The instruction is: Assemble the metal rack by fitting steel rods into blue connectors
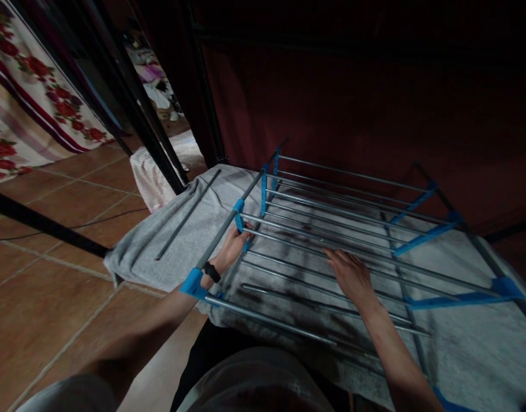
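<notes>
A metal rack of several grey rods with blue plastic joints lies on a grey cloth shelf. My left hand, a dark band on its wrist, is curled around the rack's left side rail next to a blue connector. My right hand lies flat on the rods in the middle of the rack, fingers stretched out. A single loose rod rests on the cloth to the left of the rack.
A dark red fabric wall stands behind the shelf, with black frame poles at its left. Brown floor tiles lie to the left, with a floral cloth and a striped bundle beyond.
</notes>
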### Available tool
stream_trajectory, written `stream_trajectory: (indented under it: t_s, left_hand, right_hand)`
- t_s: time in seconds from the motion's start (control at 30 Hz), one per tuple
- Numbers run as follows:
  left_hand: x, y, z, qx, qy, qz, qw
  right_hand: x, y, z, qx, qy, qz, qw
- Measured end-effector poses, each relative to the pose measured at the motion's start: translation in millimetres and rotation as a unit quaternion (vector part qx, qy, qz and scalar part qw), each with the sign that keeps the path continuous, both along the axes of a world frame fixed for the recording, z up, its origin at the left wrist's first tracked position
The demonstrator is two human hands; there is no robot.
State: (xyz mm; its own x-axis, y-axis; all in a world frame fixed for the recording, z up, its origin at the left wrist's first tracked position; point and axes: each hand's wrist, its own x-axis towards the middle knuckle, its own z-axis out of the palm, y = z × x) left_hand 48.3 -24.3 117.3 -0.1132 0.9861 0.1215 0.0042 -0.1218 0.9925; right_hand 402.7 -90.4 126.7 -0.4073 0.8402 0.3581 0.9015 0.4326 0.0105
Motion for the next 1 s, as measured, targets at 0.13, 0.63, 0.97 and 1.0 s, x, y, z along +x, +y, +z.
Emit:
stream_trajectory:
  t_s: [0.13, 0.63, 0.97, 1.0]
  left_hand:
    - [-1.0, -0.2, 0.3, -0.006, 0.016, -0.003, 1.000]
    - [-3.4, 5.6, -4.2, -0.015, 0.035, 0.016, 0.999]
    - [-18.3, 15.2, -1.5, -0.049, 0.105, -0.022, 0.993]
    - [-19.0, 14.2, 0.1, -0.048, 0.108, -0.022, 0.993]
  right_hand:
    - [-0.5, 0.1, 1.8, -0.011, 0.003, 0.006, 1.000]
    - [-23.3, -12.1, 9.0, -0.008, 0.075, -0.036, 0.997]
    - [-28.1, -102.1, 93.2, 0.067, 0.404, 0.119, 0.905]
    - [-23.3, -114.9, 112.5, 0.096, 0.398, 0.107, 0.906]
